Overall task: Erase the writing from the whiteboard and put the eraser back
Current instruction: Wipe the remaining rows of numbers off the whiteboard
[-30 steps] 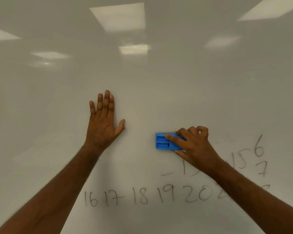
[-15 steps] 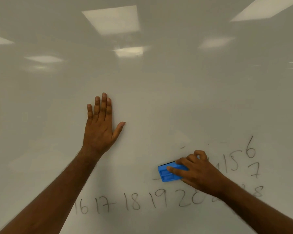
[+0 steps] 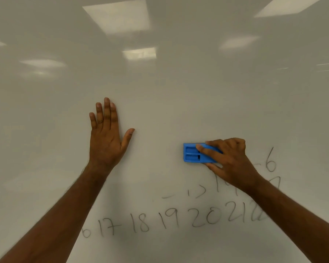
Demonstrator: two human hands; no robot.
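The right hand (image 3: 230, 160) is curled around the blue eraser (image 3: 195, 153), with fingers laid across its back and the thumb under its lower edge; the eraser is pressed flat against the whiteboard (image 3: 179, 88), right of the board's visible middle. The left hand (image 3: 105, 137) is laid flat on the board, fingers straight and together, thumb spread, nothing held. The two hands are well apart, the left one over a bare patch

Below the eraser, half-wiped strokes (image 3: 196, 193) are seen, and under them a row of numbers (image 3: 160, 221) reading 17, 18, 19, 20, 21, with further digits partly hidden by the forearms. A 6 (image 3: 271, 161) stands just right of the right hand, with another figure under it partly covered by the wrist

The task is judged partly done: the upper board is free of marks, while the lower row and the right-hand figures are left to be wiped, and the eraser is not yet returned; no resting place for it is in view

Counted: two hands, one eraser, one board, one full row of writing plus scattered remnants
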